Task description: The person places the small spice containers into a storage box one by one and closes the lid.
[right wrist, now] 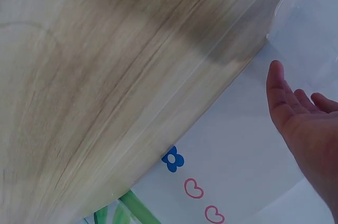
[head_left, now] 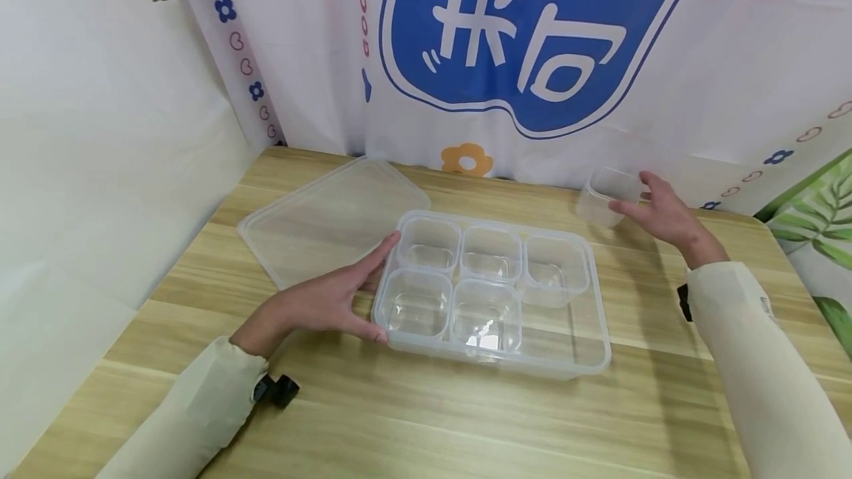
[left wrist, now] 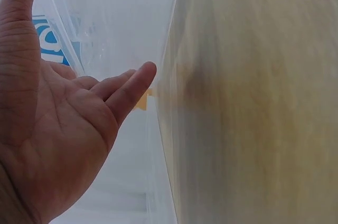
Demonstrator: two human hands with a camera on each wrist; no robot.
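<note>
Steadying the clear compartment tray [head_left: 602, 361] with the left hand [head_left: 326, 305]: fingers lying straight and slightly spread, pressing flat against the tray's near-left wall, thumb at the front corner, nothing pinched. Sitting mid-worktop [head_left: 466, 427], with five small clear cups [head_left: 426, 244] nesting inside and one slot [head_left: 562, 335] at the near right standing bare. Resting just beside the tray on its left, partly under that hand's fingers: the flat clear lid [head_left: 319, 216].

Reaching with the right hand [head_left: 665, 216] for a sixth small cup [head_left: 599, 202], which is standing apart from the tray at the far right of the worktop, close to the printed backdrop [head_left: 506, 35]. Fingers loose and spread, thumb touching or nearly touching the cup's side, not yet curling round it; no telling from the wrist view whether contact is firm.

Judging the grasp: closing thumb and fingers on opposite walls near the rim, lightly, since thin plastic like this is probably flexing and slipping easily. Holding the cup upright and lining its rounded corners up with the bare slot before lowering. Pressing the tray only sideways and down with the left palm, so that the nested cups are not jolting loose.
</note>
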